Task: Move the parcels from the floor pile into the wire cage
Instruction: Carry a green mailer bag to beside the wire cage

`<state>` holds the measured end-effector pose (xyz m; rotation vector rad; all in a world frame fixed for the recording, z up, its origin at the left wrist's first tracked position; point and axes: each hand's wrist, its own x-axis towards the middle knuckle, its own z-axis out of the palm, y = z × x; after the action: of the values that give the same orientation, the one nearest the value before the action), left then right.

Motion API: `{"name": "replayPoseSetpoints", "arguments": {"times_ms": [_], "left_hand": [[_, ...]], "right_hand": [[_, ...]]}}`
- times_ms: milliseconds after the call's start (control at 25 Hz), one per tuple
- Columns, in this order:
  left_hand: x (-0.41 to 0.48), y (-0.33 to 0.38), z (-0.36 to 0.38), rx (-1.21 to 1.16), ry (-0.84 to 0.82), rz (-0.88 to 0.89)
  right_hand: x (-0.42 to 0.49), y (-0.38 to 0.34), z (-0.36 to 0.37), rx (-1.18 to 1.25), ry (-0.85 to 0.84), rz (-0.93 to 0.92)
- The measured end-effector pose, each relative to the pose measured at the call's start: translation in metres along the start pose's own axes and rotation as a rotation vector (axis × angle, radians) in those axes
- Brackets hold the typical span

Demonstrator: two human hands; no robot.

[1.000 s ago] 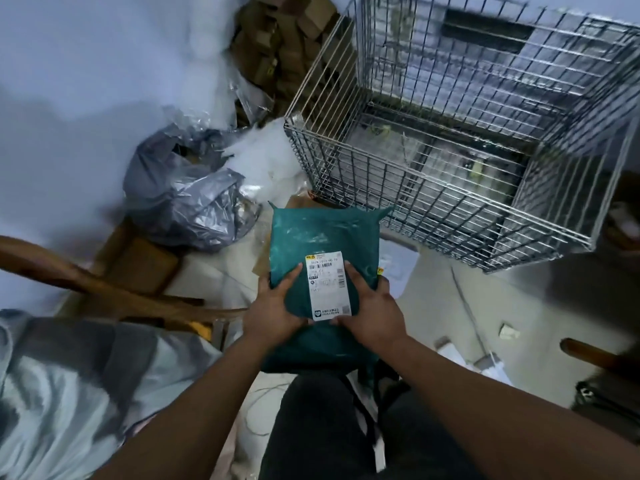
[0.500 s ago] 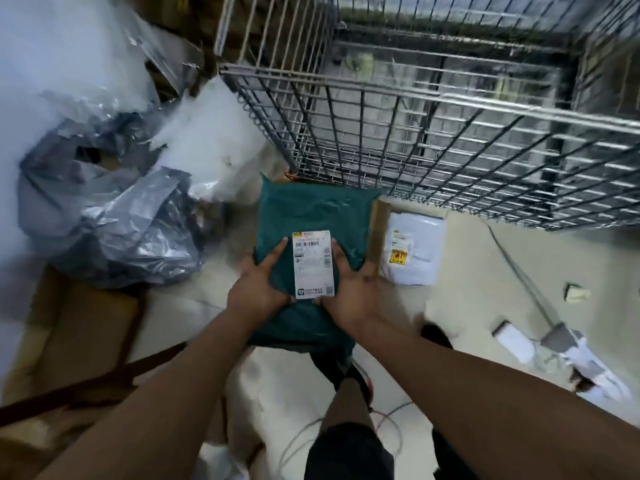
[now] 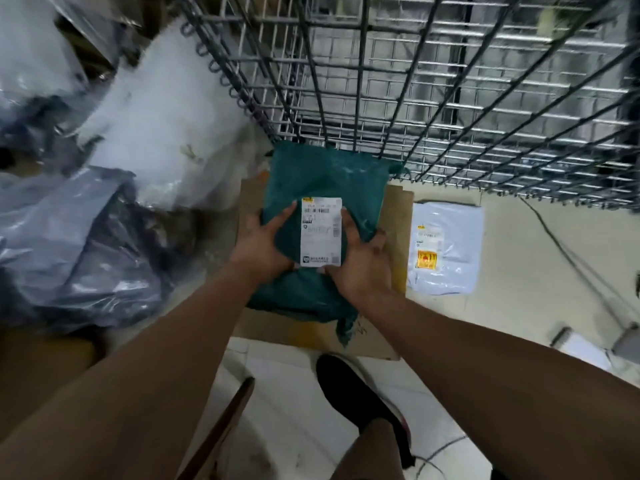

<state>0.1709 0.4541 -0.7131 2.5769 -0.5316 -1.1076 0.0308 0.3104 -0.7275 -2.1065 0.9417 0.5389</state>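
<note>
A dark green plastic mailer parcel [image 3: 329, 181] with a white shipping label [image 3: 321, 231] is held flat in front of me. My left hand [image 3: 263, 242] grips its left side and my right hand [image 3: 360, 259] grips its right side, thumbs beside the label. The parcel's far edge sits just below the near wall of the wire cage [image 3: 433, 109], which fills the upper right. A white mailer parcel [image 3: 450, 247] with a yellow sticker lies on the floor to the right.
Grey plastic bags [image 3: 79, 251] and a white bag [image 3: 166, 123] are piled at the left. Flat cardboard [image 3: 398, 223] lies under the green parcel. My dark shoe [image 3: 356, 396] stands on the tiled floor below. A cable [image 3: 568, 251] and paper scraps lie at the right.
The view has closed in on the cage and tilted down. The green parcel, still in both hands, now sits nearer the cage's near wall.
</note>
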Motion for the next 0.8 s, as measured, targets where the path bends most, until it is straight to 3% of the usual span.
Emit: {"name": "replayPoseSetpoints", "arguments": {"times_ms": [360, 600, 800], "left_hand": [[-0.020, 0.035, 0.006, 0.038, 0.020, -0.054], [-0.097, 0.123, -0.045, 0.025, 0.047, 0.076], [-0.181, 0.221, -0.116, -0.002, 0.042, 0.079]], "right_hand": [[0.002, -0.001, -0.019, -0.051, -0.048, 0.014], [-0.061, -0.025, -0.126, -0.054, -0.097, -0.121], [-0.146, -0.040, -0.246, -0.067, -0.114, -0.191]]}}
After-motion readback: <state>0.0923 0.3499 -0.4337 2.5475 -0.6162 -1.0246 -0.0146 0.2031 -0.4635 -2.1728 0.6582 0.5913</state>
